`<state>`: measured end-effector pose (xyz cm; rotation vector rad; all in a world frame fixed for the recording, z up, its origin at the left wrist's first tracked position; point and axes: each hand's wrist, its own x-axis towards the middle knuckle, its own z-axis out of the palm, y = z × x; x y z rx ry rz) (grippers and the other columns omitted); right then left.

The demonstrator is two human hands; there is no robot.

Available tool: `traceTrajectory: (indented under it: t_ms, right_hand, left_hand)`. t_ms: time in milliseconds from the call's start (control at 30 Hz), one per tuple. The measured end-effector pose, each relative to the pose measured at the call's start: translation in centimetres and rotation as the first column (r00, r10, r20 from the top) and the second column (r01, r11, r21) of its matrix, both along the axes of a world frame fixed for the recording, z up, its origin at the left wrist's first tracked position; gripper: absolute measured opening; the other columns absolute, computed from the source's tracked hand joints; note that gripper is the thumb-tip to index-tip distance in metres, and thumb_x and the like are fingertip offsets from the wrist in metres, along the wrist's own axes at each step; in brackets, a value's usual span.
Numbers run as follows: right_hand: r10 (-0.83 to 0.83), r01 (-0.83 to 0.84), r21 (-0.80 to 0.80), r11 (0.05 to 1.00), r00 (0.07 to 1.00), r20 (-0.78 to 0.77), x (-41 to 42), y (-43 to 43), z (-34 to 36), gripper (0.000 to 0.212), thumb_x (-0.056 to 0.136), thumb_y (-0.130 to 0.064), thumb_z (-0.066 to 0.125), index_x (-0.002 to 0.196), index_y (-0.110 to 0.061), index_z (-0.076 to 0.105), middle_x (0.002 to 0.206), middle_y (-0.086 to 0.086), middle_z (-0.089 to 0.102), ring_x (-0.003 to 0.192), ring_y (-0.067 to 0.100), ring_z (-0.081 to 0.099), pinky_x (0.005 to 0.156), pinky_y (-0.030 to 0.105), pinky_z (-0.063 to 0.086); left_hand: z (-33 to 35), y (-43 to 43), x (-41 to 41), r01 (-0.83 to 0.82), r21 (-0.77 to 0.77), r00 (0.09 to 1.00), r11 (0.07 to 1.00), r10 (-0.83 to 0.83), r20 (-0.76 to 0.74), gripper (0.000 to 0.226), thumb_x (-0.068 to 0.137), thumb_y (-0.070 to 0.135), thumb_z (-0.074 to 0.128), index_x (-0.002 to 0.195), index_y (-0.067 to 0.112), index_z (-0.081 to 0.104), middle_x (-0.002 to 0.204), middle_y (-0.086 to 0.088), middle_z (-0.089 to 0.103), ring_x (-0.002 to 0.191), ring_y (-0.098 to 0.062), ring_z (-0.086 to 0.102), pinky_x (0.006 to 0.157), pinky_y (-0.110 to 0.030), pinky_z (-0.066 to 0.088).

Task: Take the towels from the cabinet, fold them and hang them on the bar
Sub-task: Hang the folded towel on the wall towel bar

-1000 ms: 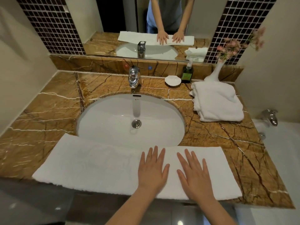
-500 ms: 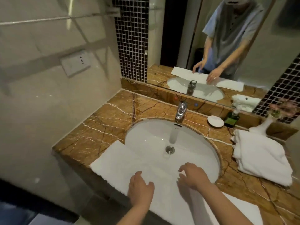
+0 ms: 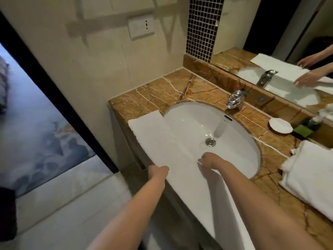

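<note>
Towel [image 3: 153, 138] is down flat and white along the front edge of the marble counter [image 3: 162, 94], its left end on the stone and the rest of it lying across the near rim of the sink [image 3: 207, 120], part of it over the basin. Left hand [image 3: 158, 171] is at the towel's near edge, right where the cloth meets the counter front, fingers curled over that edge and gripping it. Right hand [image 3: 210, 159] is across on the far edge, over the basin, fingers bent down and hooked into the cloth, so both hands have hold of the towel, one on each long side. Behind them, the chrome faucet [image 3: 235, 98] stands at the back of the sink with the drain [image 3: 210, 142] below it. Off to the right there's a small white dish [image 3: 280, 125], a green bottle [image 3: 304, 129] just beside it, and nearer the front a stack of folded white towels [image 3: 310, 177], well apart from the hands. The mirror [image 3: 288, 42] above the ledge reflects the towel and both hands, blurred.
</note>
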<state>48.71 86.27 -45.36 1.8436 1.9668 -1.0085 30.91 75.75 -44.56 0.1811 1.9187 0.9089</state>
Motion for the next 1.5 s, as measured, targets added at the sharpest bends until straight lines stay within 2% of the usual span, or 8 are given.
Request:
traceTrajectory:
  t_ms: [100, 200, 333, 567, 867, 933, 1267, 1500]
  right_hand:
    - [-0.050, 0.047, -0.046, 0.998, 0.997, -0.066, 1.0, -0.7, -0.8, 0.046, 0.097, -0.036, 0.041, 0.121, 0.000, 0.056, 0.129, 0.018, 0.055, 0.116, 0.034, 0.054, 0.093, 0.038, 0.044]
    - [-0.113, 0.101, -0.104, 0.989, 0.987, -0.114, 1.2, -1.2, -0.5, 0.043, 0.097, -0.033, 0.041, 0.124, 0.000, 0.052, 0.126, 0.019, 0.054, 0.111, 0.033, 0.055, 0.087, 0.034, 0.041]
    - [-0.182, 0.158, -0.131, 0.979, 0.963, -0.199, 0.8, -1.0, -0.9, 0.033, 0.092, -0.033, 0.047, 0.111, -0.006, 0.053, 0.100, 0.013, 0.057, 0.090, 0.028, 0.055, 0.078, 0.030, 0.039]
    - [-0.257, 0.198, -0.183, 0.963, 0.884, -0.390, -0.4, 0.9, 2.3, 0.028, 0.082, -0.029, 0.070, 0.093, -0.004, 0.063, 0.092, 0.015, 0.064, 0.081, 0.028, 0.060, 0.076, 0.035, 0.049]
    - [-0.188, 0.108, -0.167, 0.980, 0.770, -0.610, -2.4, 2.3, 13.0, 0.021, 0.089, -0.023, 0.066, 0.091, -0.005, 0.056, 0.084, 0.006, 0.053, 0.070, 0.019, 0.054, 0.067, 0.031, 0.048]
    - [-0.174, 0.095, -0.153, 0.984, 0.717, -0.675, -3.1, 2.3, 16.0, 0.016, 0.090, -0.021, 0.065, 0.089, -0.007, 0.058, 0.084, 0.005, 0.055, 0.071, 0.017, 0.055, 0.068, 0.029, 0.050]
    - [-0.060, 0.170, 0.036, 0.985, 0.525, -0.849, -6.1, 2.2, 30.8, 0.023, 0.089, -0.013, 0.066, 0.102, 0.006, 0.065, 0.068, 0.006, 0.051, 0.053, 0.011, 0.046, 0.043, 0.016, 0.041]
    - [-0.036, 0.174, 0.043, 0.984, 0.428, -0.903, -7.3, 3.5, 39.7, 0.018, 0.087, -0.016, 0.068, 0.090, 0.001, 0.065, 0.062, 0.004, 0.050, 0.052, 0.013, 0.046, 0.046, 0.022, 0.039]
  left_hand:
    - [-0.5, -0.8, 1.4, -0.035, -0.009, 0.999, 0.999, 0.035, 0.006, 0.032, 0.081, 0.001, 0.057, 0.111, -0.007, 0.051, 0.106, -0.017, 0.060, 0.086, -0.031, 0.063, 0.068, -0.034, 0.055]
    - [-0.7, -1.5, 1.8, -0.073, -0.014, 0.996, 0.997, 0.073, 0.060, 0.010, 0.081, 0.001, 0.057, 0.091, -0.001, 0.056, 0.077, -0.013, 0.055, 0.054, -0.020, 0.048, 0.043, -0.022, 0.040]
    - [-0.9, -2.8, 2.1, -0.129, 0.012, 0.978, 0.992, 0.125, 0.166, 0.016, 0.085, 0.003, 0.059, 0.070, 0.008, 0.054, 0.064, -0.009, 0.054, 0.051, -0.016, 0.047, 0.054, -0.027, 0.044]
    - [2.1, -3.0, 0.9, -0.131, 0.052, 0.958, 0.990, 0.113, 0.262, 0.013, 0.085, 0.011, 0.060, 0.074, 0.013, 0.054, 0.068, -0.001, 0.055, 0.055, -0.011, 0.051, 0.063, -0.026, 0.048]
    - [11.3, -1.7, -3.1, -0.266, 0.271, 0.937, 0.925, 0.182, 0.299, 0.012, 0.080, 0.008, 0.062, 0.091, 0.009, 0.058, 0.081, -0.006, 0.055, 0.077, -0.018, 0.055, 0.082, -0.031, 0.051]
    - [13.9, -1.4, -4.3, -0.272, 0.331, 0.942, 0.903, 0.179, 0.286, 0.010, 0.081, 0.006, 0.061, 0.090, 0.008, 0.057, 0.082, -0.007, 0.054, 0.080, -0.019, 0.054, 0.087, -0.033, 0.049]
    - [28.2, 0.9, -8.9, -0.168, 0.560, 0.983, 0.812, 0.094, 0.157, 0.022, 0.086, 0.011, 0.056, 0.066, 0.014, 0.046, 0.065, 0.000, 0.040, 0.056, -0.012, 0.038, 0.060, -0.022, 0.037]
    - [38.1, 1.8, -10.5, -0.038, 0.691, 0.999, 0.722, 0.051, 0.002, 0.009, 0.085, 0.008, 0.062, 0.077, 0.013, 0.059, 0.074, -0.001, 0.056, 0.070, -0.012, 0.053, 0.077, -0.023, 0.049]
